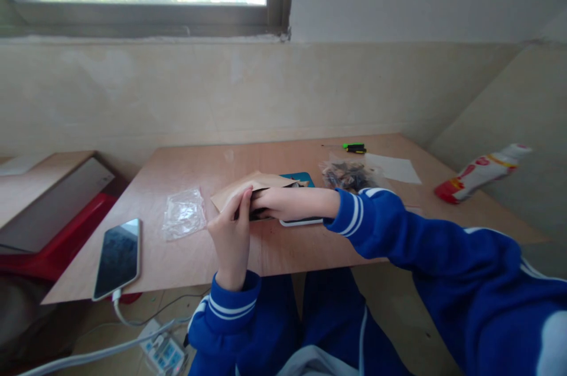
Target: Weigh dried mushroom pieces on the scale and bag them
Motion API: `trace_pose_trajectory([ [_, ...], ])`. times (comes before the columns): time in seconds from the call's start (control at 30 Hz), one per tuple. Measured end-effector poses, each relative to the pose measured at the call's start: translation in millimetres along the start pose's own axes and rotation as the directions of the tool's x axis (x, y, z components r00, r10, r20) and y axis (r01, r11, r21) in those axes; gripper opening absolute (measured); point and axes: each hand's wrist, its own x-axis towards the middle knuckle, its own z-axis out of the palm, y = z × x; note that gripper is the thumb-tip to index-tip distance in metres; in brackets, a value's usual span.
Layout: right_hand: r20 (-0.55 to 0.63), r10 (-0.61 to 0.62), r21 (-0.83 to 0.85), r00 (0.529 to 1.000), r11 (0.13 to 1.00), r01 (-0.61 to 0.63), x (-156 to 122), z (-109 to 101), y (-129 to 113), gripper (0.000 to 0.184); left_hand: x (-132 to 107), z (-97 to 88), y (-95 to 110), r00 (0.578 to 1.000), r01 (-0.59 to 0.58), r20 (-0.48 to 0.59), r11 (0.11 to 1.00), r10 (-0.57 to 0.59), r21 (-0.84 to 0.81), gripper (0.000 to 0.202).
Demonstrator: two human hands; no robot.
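Head view looks down on a wooden tabletop [190,163] by a window. Both hands meet near its middle. The left hand [231,231] stands upright with its fingers curled over the edge of a brown paper envelope [241,187], pinching it, and something dark shows at the envelope's mouth. The right hand [287,203] lies flat, reaching in from the side beneath the envelope; its fingertips are hidden behind the left hand, so their grip cannot be told. The envelope rests on a blue pad [301,180]. Nearby lie a clear plastic bag [183,214], a bag of dark small parts [348,175], a phone [117,259], white paper [393,168] and a green marker [354,147].
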Motion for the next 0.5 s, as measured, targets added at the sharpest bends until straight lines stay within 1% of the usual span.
trace_pose_trajectory([
  [0.07,-0.058,-0.004,0.012,0.998,1.0,0.005,-10,-11,-6,0.024,5,-2.6,0,1.0,0.029,-0.001,1.0,-0.029,0.011,0.026],
  [0.13,-0.142,0.019,0.043,0.99,0.999,-0.013,-20,-19,-6,0.023,12,-4.0,0,0.999,0.049,0.006,0.999,-0.049,-0.001,0.026],
  [0.2,-0.227,0.059,0.079,0.972,0.996,-0.042,-27,-22,-1,0.023,20,-3.8,3,0.998,0.062,0.032,0.998,-0.061,-0.032,0.027],
  [0.3,-0.343,0.117,0.159,0.932,0.985,-0.065,-32,-21,9,0.02,31,-1.9,7,0.995,0.073,0.077,0.996,-0.069,-0.047,0.027],
  [0.37,-0.422,0.178,0.297,0.889,0.954,-0.05,-33,-21,14,0.019,38,-0.7,9,0.993,0.083,0.089,0.996,-0.08,-0.035,0.027],
  [0.4,-0.456,0.226,0.385,0.861,0.922,-0.038,-35,-22,17,0.02,42,-0.5,9,0.993,0.087,0.087,0.996,-0.085,-0.028,0.027],
  [0.43,-0.48,0.285,0.475,0.83,0.88,-0.028,-38,-24,19,0.021,45,-0.6,9,0.993,0.09,0.08,0.996,-0.088,-0.021,0.027],
  [0.5,-0.519,0.412,0.615,0.748,0.788,-0.007,-51,-27,25,0.025,49,-1.9,7,0.994,0.094,0.054,0.996,-0.093,-0.006,0.026],
])
